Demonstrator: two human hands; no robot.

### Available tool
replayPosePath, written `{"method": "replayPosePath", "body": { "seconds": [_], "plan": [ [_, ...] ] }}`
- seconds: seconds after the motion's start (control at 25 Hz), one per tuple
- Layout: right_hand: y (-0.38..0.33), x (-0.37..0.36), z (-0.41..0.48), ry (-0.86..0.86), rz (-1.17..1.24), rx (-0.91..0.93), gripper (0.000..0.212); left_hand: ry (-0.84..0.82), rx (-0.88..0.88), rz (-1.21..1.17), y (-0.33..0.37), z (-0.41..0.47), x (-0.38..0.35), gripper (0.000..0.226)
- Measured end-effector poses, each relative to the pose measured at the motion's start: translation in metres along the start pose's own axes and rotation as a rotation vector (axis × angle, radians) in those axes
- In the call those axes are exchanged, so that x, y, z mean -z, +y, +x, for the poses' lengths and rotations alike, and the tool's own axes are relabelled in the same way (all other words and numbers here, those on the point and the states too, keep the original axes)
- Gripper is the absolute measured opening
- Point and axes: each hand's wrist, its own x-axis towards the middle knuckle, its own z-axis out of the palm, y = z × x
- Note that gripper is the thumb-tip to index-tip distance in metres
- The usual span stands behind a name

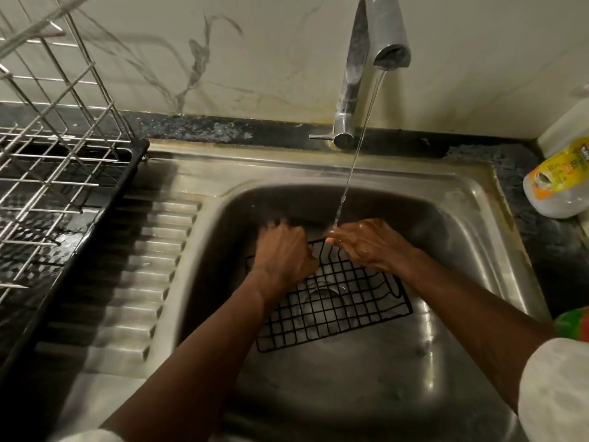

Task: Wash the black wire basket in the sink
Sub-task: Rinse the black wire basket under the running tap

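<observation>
Sitting in the sink (471,215) basin over the drain, black wire basket (334,301) has both hands on its far edge. Left hand (283,250) curls over far-left rim, fingers blurred. Right hand (366,244), wet, grips far-right rim under thin stream from tap (379,33). Dish rack (47,173) on surface at left, bottle (554,183) at right.

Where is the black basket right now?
The black wire basket lies in the sink bowl, middle of the head view, below the running tap, with the left hand and right hand holding its far edge.
</observation>
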Motion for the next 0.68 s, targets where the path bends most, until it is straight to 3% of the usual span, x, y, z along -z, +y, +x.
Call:
{"method": "replayPosePath", "body": {
  "seconds": [0.12,0.24,0.36,0.56,0.68],
  "plan": [
    [-0.007,0.000,0.004,0.071,-0.024,-0.079,0.042,-0.202,-0.175,-0.162,-0.001,0.018,0.000,0.037],
    [-0.004,-0.002,-0.003,0.131,0.204,-0.223,0.039,-0.209,-0.163,-0.198,-0.015,0.019,-0.006,0.037],
    [-0.006,0.002,-0.007,0.087,0.410,-0.180,0.026,-0.188,-0.143,-0.279,-0.020,0.015,-0.010,0.032],
    [-0.012,-0.011,0.004,0.106,0.358,-0.094,0.034,-0.228,-0.098,-0.322,-0.027,0.009,-0.013,0.022],
    [-0.020,-0.010,0.000,0.224,0.515,-0.419,0.034,-0.200,-0.082,-0.293,-0.031,0.002,-0.015,0.025]
  ]
}}
